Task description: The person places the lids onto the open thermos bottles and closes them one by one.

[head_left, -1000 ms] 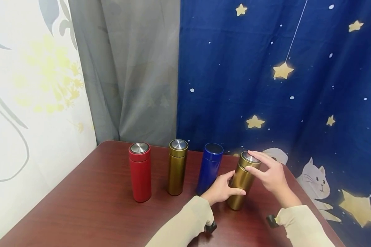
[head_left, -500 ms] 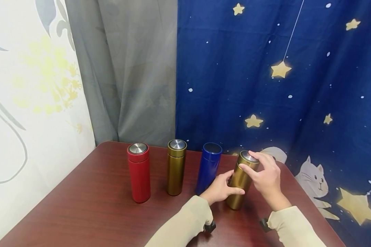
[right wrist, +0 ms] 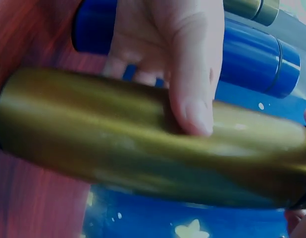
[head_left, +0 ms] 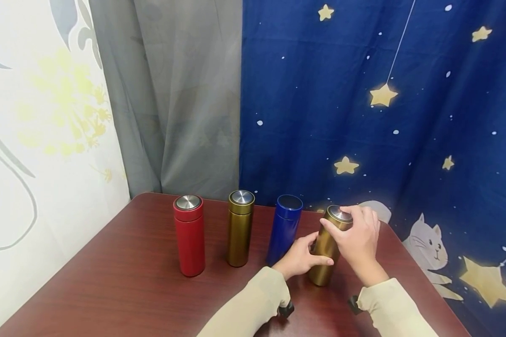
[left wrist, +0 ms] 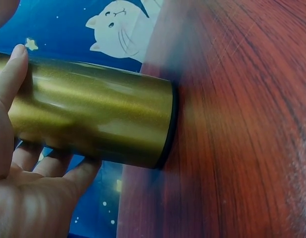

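A gold thermos flask (head_left: 323, 262) stands on the table at the right of the row in the head view. Low on its body my left hand (head_left: 301, 256) grips it, thumb across the near side. My right hand (head_left: 359, 234) holds its steel-topped lid (head_left: 339, 214), thumb at the left and fingers over the far right rim. The left wrist view shows the flask's dark base on the wood, with the left hand (left wrist: 39, 193) around the body. At the right wrist view's right edge, only bits of the right fingers (right wrist: 294, 220) appear by the lid.
Left of the held flask stand a blue flask (head_left: 284, 234), close beside the left hand, another gold flask (head_left: 239, 234) and a red flask (head_left: 190, 243). All are upright on the reddish-brown table (head_left: 122, 281). A blue star-patterned curtain (head_left: 303, 117) hangs behind.
My right hand has turned round the lid, its thumb sliding to the left and its wrist swinging left. The left hand and the flask's body have stayed in place.
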A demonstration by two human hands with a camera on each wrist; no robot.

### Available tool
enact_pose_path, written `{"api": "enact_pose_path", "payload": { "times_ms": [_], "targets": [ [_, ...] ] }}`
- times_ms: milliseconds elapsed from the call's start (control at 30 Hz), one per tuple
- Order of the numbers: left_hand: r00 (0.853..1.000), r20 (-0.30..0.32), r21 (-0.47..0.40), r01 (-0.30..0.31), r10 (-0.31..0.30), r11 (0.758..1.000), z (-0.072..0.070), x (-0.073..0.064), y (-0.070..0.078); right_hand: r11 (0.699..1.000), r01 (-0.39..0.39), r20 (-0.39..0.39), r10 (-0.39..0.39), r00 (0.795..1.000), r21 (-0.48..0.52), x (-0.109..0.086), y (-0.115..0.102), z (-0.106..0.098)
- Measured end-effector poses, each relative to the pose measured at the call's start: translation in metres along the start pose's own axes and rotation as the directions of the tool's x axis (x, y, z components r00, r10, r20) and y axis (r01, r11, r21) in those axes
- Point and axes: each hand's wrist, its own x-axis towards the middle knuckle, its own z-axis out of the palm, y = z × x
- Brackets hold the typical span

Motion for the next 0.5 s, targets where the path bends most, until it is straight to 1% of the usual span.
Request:
{"api": "enact_pose_path", "payload": {
  "times_ms": [33, 100, 167, 233, 367, 500],
  "targets": [
    [1.000, 0.001, -0.002, -0.002, 0.002, 1.000, 0.000, 0.000, 0.000, 1.000, -0.021, 0.046, 0.020, 0.999, 0.009, 0.001, 0.000, -0.001],
    [1.000, 0.003, -0.010, -0.005, 0.005, 1.000, -0.001, 0.001, -0.001, 0.997, -0.066, 0.153, 0.059, 0.986, 0.043, 0.003, 0.002, -0.004],
    [1.000, 0.005, -0.015, -0.009, 0.009, 1.000, -0.001, 0.001, -0.001, 0.990, -0.108, 0.255, 0.082, 0.964, 0.093, 0.006, 0.005, -0.007],
    [1.000, 0.007, -0.016, -0.014, 0.014, 1.000, -0.001, 0.001, -0.001, 0.982, -0.128, 0.338, 0.074, 0.938, 0.141, 0.009, 0.008, -0.011],
    [1.000, 0.007, -0.006, -0.016, 0.016, 1.000, 0.000, 0.002, -0.001, 0.963, -0.126, 0.443, 0.008, 0.896, 0.237, 0.017, 0.017, -0.015],
    [1.000, 0.010, -0.004, -0.005, 0.005, 1.000, 0.000, 0.003, -0.002, 0.936, -0.149, 0.511, -0.037, 0.859, 0.319, 0.021, 0.023, -0.017]
  ]
}}
